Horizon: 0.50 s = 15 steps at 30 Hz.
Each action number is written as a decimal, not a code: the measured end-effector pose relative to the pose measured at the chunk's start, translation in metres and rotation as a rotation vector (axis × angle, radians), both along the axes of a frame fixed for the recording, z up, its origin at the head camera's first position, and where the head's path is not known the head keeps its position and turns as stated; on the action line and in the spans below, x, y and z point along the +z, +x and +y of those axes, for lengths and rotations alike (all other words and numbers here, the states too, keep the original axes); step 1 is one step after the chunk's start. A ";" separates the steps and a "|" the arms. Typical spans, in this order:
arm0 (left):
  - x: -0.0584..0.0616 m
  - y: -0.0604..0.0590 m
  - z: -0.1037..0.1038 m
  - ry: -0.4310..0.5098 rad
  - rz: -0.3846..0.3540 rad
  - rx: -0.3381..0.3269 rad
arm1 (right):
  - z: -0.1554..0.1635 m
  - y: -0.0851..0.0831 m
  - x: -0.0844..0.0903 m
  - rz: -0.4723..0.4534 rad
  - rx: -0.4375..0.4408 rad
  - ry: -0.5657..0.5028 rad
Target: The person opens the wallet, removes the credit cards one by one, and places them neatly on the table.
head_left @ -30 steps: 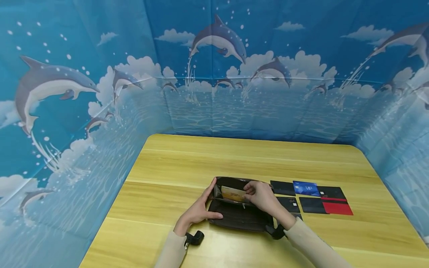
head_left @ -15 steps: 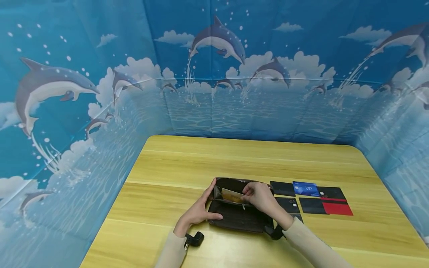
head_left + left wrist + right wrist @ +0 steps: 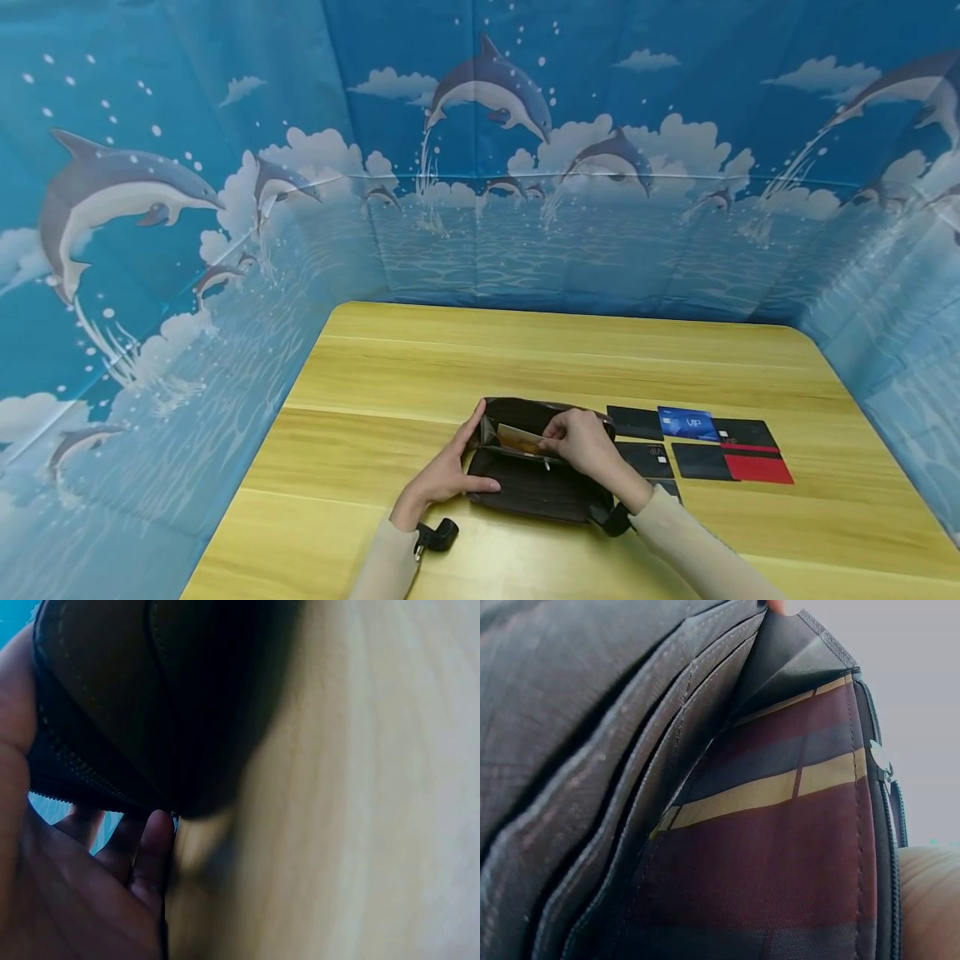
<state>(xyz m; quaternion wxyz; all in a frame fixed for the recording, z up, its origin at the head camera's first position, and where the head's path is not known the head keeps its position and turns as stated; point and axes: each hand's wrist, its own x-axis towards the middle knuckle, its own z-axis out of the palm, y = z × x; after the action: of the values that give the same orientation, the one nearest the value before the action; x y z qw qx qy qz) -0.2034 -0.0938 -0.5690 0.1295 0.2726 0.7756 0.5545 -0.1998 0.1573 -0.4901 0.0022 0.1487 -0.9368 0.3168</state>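
Observation:
A dark brown wallet (image 3: 534, 492) lies open on the wooden table (image 3: 420, 375). My left hand (image 3: 450, 467) grips its left end, thumb on the front flap and fingers along the side; the left wrist view shows the wallet (image 3: 142, 697) close up against my palm. My right hand (image 3: 581, 442) pinches a gold card (image 3: 517, 439) that sits partly down in an inner pocket. The right wrist view looks straight into the wallet's inside (image 3: 727, 847), with card slots and a striped lining.
Several cards lie in rows to the right of the wallet: black cards (image 3: 633, 422), a blue VIP card (image 3: 687, 423) and a black-and-red card (image 3: 757, 462). Blue dolphin-print curtains (image 3: 225, 208) wall in the table on three sides.
The gold card has sunk deeper into the wallet pocket under my right hand. My left hand has stayed on the wallet's left end.

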 end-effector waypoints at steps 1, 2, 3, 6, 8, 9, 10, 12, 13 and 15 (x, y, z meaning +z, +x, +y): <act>0.000 0.000 0.000 0.000 -0.001 0.002 | 0.000 0.000 0.000 0.001 0.000 0.003; 0.000 0.000 0.000 -0.001 0.000 0.002 | 0.000 0.000 0.000 0.001 0.000 0.006; 0.000 0.000 0.000 -0.001 0.003 0.001 | 0.000 0.000 0.000 -0.001 -0.002 0.007; 0.000 0.000 0.000 -0.002 0.001 0.004 | 0.000 0.000 0.001 -0.004 -0.008 0.002; 0.000 0.000 0.000 -0.004 0.003 0.004 | 0.000 0.000 0.000 -0.003 -0.011 -0.002; 0.000 0.000 0.000 -0.005 0.005 0.003 | 0.000 0.000 0.000 0.001 -0.011 -0.006; 0.001 0.000 0.000 -0.007 0.001 0.004 | 0.000 0.000 0.000 0.009 -0.009 -0.010; 0.001 0.001 0.000 -0.011 -0.003 0.007 | 0.001 0.000 -0.001 0.029 0.000 -0.012; 0.001 0.001 0.000 -0.013 -0.002 0.007 | 0.001 0.000 -0.002 0.042 0.006 -0.013; 0.001 0.001 0.000 -0.016 -0.002 0.007 | 0.001 -0.001 -0.003 0.068 0.018 -0.014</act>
<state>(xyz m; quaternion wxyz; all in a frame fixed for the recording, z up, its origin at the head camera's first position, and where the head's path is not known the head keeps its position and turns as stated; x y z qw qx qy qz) -0.2029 -0.0938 -0.5678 0.1304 0.2682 0.7809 0.5488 -0.2004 0.1585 -0.4931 0.0323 0.1676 -0.9326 0.3180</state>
